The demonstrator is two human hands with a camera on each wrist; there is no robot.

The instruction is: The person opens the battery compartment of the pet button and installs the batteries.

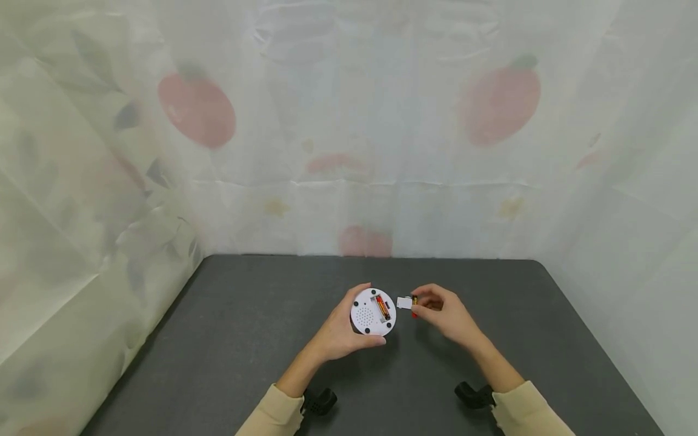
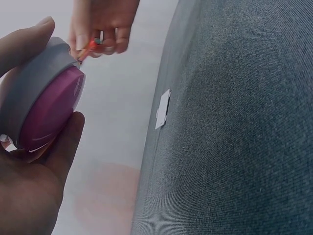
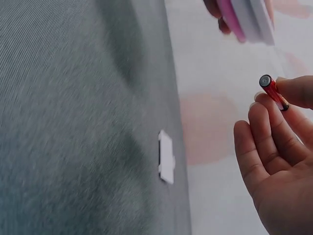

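Observation:
My left hand [image 1: 343, 330] grips a round white device [image 1: 364, 316] by its rim, its underside turned up in the head view. That underside has dark feet, a patch of speaker holes and an uncovered battery slot with a red and black battery [image 1: 383, 307] in it. A pink face [image 2: 53, 110] shows on its other side in the left wrist view. Just right of the device, my right hand [image 1: 448, 313] pinches a second small battery [image 3: 274, 92] between thumb and fingertips, one flat end showing in the right wrist view.
A small white battery cover [image 3: 167, 157] lies on the dark grey table [image 1: 245, 339], between the hands in the head view. A pale curtain [image 1: 349, 121] with fruit prints hangs behind the table's far edge. Black wrist-worn pieces [image 1: 320, 401] sit at both sleeves.

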